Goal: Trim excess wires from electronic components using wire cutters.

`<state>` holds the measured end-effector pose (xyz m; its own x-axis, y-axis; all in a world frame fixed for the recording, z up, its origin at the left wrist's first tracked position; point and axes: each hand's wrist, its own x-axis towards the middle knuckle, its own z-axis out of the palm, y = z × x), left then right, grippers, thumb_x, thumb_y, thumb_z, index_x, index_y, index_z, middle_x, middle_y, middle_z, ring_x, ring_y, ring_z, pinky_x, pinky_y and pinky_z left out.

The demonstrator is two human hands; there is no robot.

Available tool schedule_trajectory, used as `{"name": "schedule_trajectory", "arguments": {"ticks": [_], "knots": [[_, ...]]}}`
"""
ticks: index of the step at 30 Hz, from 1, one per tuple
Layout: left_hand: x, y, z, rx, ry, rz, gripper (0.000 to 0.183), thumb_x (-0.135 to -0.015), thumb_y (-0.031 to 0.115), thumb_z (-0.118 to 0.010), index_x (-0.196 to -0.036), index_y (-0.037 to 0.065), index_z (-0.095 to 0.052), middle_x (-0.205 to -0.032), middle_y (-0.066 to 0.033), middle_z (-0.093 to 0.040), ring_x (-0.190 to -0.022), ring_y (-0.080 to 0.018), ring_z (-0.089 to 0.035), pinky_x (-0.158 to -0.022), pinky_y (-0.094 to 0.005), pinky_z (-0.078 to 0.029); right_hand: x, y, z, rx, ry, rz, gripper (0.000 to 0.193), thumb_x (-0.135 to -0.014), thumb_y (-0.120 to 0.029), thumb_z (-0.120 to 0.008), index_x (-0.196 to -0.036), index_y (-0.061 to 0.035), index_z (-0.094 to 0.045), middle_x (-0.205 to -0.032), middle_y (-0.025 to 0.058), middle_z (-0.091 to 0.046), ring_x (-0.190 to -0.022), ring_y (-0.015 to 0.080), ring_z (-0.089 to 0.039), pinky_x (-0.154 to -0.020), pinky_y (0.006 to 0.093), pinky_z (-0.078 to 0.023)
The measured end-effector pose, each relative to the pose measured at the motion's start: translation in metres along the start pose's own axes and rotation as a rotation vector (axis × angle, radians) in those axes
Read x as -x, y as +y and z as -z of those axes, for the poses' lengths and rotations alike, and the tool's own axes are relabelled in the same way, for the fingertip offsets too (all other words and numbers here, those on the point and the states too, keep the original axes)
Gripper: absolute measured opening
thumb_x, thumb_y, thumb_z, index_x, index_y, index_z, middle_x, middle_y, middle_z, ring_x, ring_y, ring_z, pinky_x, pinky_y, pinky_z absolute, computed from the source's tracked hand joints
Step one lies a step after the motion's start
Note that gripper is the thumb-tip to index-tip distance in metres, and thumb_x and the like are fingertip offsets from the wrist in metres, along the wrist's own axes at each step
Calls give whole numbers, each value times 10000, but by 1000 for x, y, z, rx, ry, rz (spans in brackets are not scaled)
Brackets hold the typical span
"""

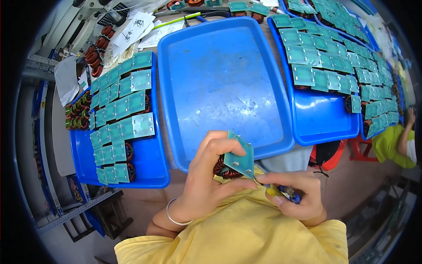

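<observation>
My left hand [204,171] is closed around a copper-wound toroidal coil [225,170] topped by a green circuit board [241,159]. Its fingers grip the board's upper edge and the thumb lies beneath the coil. Small metal pins stand out of the board's face. In my right hand [303,189] is a small pliers-like tool [291,193] with blue and yellow handles. The tool's tip meets or nearly meets the lower corner of the board; exact contact cannot be made out. Both hands are in front of my chest, at the near edge of a large blue tray [274,132].
A blue tray [160,176] on the left and another [325,136] on the right carry rows of board-topped coils. Papers [135,30] and loose coils [93,57] lie at the back left. A red stool [362,149] and a person [395,143] are at the right.
</observation>
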<state>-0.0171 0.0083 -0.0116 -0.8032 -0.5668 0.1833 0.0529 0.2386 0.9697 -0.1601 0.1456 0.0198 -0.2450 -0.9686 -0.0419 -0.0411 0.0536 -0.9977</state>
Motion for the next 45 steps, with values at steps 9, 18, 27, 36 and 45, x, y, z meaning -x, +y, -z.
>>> {"name": "schedule_trajectory", "arguments": {"ticks": [9, 18, 27, 36, 45], "knots": [[-3, 1, 0, -30, -8, -1, 488, -615, 80, -784, -1010, 62, -498, -958, -88, -454, -832, -199, -478, -677, -268, -415, -2, 6, 6, -23, -115, -22, 488, -655, 62, -526, -1139, 11, -565, -769, 109, -630, -570, 94, -539, -554, 220, -440], [-3, -3, -2, 20, 20, 112, 488, -650, 164, -787, -992, 71, -451, -990, -58, -414, -888, -146, -440, -775, -241, -375, 6, 20, 1, -147, 614, 56, 395, -694, 21, -540, -1088, 39, -559, -869, 85, -607, -616, 108, -531, -596, 211, -434], [5, 16, -5, 166, 17, 27, 453, -637, 90, -772, -987, 64, -486, -936, -58, -438, -853, -168, -463, -754, -259, -392, 11, -16, 3, 42, -53, 40, 416, -710, 38, -558, -1119, -28, -589, -836, 96, -643, -664, 106, -573, -623, 235, -458], [25, 40, -13, 117, -9, 31, 428, -671, 101, -763, -994, 61, -485, -944, -35, -429, -803, -105, -452, -683, -217, -393, 35, -30, -1, 49, -136, 32, 400, -738, 25, -547, -1133, -32, -574, -861, 91, -642, -716, 93, -586, -651, 227, -459], [13, 14, -17, 122, -123, 234, 361, -753, -2, -670, -1035, 63, -454, -832, -5, -510, -764, -59, -504, -656, -192, -426, 37, 16, 2, -154, -45, -20, 379, -810, -64, -577, -1186, -42, -535, -902, -1, -594, -784, 41, -497, -702, 205, -428]]}}
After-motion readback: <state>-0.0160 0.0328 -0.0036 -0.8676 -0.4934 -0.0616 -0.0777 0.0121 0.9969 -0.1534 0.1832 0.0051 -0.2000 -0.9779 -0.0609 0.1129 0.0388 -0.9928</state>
